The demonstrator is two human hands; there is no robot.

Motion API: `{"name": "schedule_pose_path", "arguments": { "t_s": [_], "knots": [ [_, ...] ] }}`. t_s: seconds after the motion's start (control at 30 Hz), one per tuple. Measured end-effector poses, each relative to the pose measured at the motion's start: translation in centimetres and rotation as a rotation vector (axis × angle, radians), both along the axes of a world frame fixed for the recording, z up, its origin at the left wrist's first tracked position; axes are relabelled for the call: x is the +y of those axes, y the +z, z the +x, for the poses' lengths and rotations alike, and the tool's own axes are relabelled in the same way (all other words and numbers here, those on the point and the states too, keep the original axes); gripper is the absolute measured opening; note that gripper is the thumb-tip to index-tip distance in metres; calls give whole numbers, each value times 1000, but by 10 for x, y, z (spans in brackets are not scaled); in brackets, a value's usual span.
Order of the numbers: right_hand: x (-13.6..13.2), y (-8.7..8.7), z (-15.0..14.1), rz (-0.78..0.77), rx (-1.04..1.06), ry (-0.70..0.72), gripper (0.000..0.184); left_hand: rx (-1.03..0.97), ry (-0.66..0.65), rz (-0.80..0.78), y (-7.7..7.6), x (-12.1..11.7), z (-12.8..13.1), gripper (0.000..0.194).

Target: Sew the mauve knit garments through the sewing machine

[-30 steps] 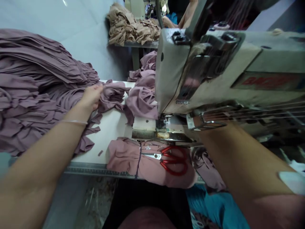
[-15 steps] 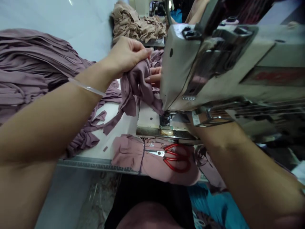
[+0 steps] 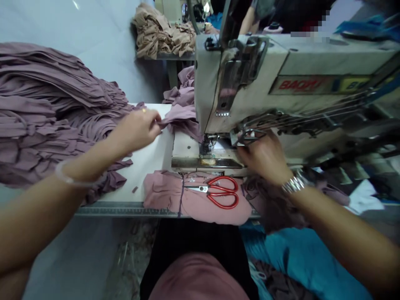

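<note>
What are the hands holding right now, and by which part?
The left hand pinches a mauve fabric piece by its edge. The right hand is at the sewing machine's metal guide; any hold there cannot be told.

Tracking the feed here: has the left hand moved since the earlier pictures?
Yes, the left hand sits closer to the machine head than at first.

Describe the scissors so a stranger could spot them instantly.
Start at the industrial sewing machine. Just in front of it, a folded pink cloth lies on the table. On it rest the scissors, their red handles unlike the mauve fabric around them.
</note>
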State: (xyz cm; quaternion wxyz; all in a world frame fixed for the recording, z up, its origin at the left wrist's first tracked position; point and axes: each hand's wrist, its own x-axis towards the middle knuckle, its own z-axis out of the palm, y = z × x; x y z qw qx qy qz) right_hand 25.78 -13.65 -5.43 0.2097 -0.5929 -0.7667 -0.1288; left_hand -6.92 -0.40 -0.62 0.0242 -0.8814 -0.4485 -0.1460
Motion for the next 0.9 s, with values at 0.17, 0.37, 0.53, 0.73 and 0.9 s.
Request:
{"name": "schedule_pose_path", "arguments": {
  "t_s": [0.17, 0.37, 0.53, 0.73, 0.9],
  "knots": [
    [-49, -8, 3, -51, 148, -14, 30, -162, -200, -300, -22, -73, -6, 28],
    [-54, -7, 5, -98, 281, -93, 12, -305, -44, -372, -22, -83, -18, 38],
    [-56, -3, -1, -126, 318, -111, 17, 13, -210, -187, -36, -83, -36, 37],
    [-65, -4, 4, -105, 385, -198, 18, 318, -157, 22, -50, -81, -47, 31],
    [-83, -13, 15, -240, 580, -248, 35, 386, -50, -33, -41, -87, -44, 42]
  ]
}}
